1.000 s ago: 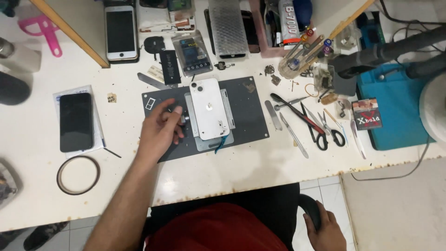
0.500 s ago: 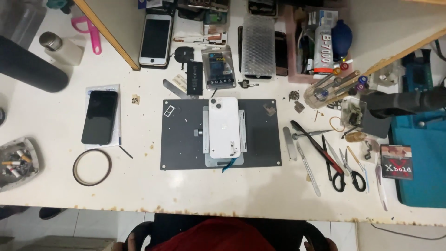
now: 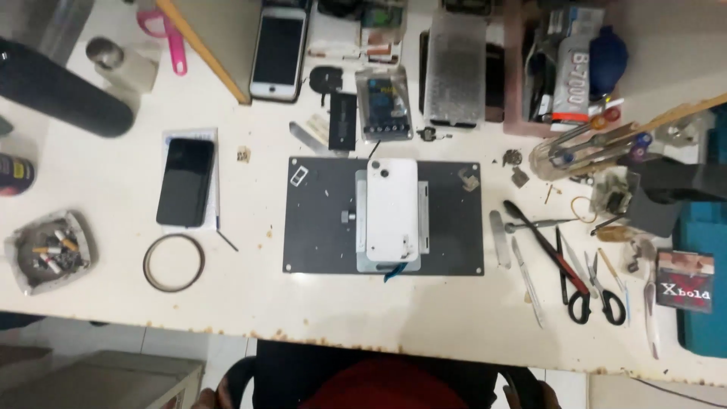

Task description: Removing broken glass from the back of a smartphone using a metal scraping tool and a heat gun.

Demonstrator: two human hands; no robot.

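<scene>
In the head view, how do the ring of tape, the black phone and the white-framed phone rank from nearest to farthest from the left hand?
1. Ring of tape, on the desk just above the left hand at the bottom edge.
2. Black phone, higher up, lying on white paper.
3. White-framed phone, far up at the top edge.

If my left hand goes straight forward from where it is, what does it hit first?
Probably the table edge, then the tape ring; the left hand barely shows, so its heading is unclear.
</scene>
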